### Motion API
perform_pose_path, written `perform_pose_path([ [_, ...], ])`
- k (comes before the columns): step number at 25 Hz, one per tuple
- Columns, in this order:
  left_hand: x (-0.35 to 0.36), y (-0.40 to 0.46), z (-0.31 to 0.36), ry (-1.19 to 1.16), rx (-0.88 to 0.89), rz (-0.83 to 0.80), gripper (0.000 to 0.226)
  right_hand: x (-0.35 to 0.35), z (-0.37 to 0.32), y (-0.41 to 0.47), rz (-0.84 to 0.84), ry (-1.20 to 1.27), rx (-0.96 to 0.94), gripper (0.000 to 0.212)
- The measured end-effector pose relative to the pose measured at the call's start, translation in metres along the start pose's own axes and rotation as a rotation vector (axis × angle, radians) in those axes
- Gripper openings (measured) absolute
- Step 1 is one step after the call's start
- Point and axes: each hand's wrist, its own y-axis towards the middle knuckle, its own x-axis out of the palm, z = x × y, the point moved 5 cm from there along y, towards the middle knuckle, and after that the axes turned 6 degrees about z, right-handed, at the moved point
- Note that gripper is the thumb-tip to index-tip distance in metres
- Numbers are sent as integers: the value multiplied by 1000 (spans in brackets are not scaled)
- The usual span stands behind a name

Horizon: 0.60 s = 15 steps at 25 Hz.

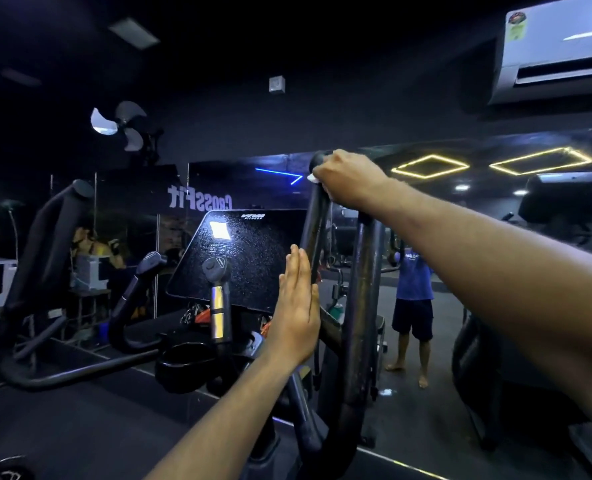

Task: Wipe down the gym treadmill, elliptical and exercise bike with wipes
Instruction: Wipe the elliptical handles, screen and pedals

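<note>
Up top, my right hand [348,180] is curled over the upper end of the elliptical's tall moving handlebar [317,216], fingers wrapped round it with a white wipe [312,178] pinched against the bar; only a small corner of the wipe peeks out at the fingertips, the rest hidden under my palm. My left hand [296,308] is lower, beside that same handlebar, fingers straight and pressed together, holding nothing; I cannot tell whether its edge touches the bar or the console. Just left of the handlebar sits the elliptical's dark console screen [242,261], tilted, carrying a bright glare patch and a logo too small to read. A short fixed grip with a chrome band [217,306] stands in front of the console. Right of the handlebar a second dark upright [362,306] rises, its base cut off in shadow. Behind it a wall mirror [495,209] shows reversed lettering and a dim reflected person, partly hidden by the uprights.
</note>
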Motion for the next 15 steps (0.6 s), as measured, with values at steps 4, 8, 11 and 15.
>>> perform_pose_path([
  [4,2,-6,-1,-38,-11,27,59,12,-17,-17,3,22,-82,13],
  [8,3,-7,-7,-63,0,46,59,12,-53,-59,-94,230,-201,17],
  [11,0,-8,-4,-74,3,18,58,9,-59,-66,-145,220,-237,23],
  [15,-22,-12,-19,45,86,-95,59,6,-22,-28,-107,77,-84,20],
])
